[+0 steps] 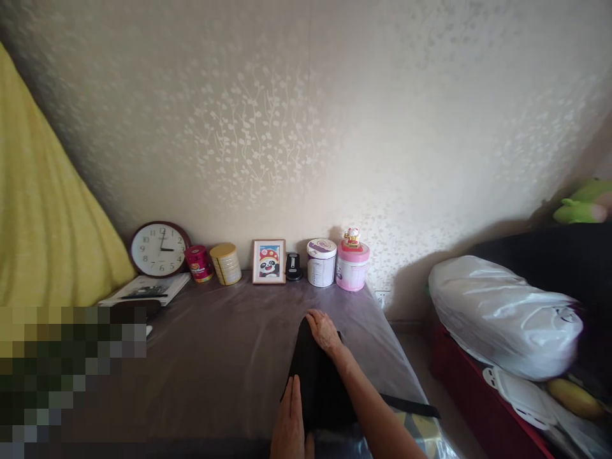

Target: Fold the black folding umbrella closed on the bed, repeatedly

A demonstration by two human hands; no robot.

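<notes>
A black folded cloth item [313, 376] lies near the front of the table, narrower at its far end. A black strap [411, 406] reaches from its right side toward the table's edge; the exact kind of item cannot be told. Across the far end rests my right hand [325, 329], open, its fingers laid over the fabric. My left hand [289, 417] is open and straight-fingered, touching the left edge nearer to me. Part of the black fabric is hidden under my right forearm.
Along the wall stand a round clock [159, 249], a red can [198, 263], a yellow tin [226, 264], a framed panda picture [269, 262] and two tubs, one white [321, 263], one pink [352, 271]. Right of the table lies a white plastic bag [507, 315].
</notes>
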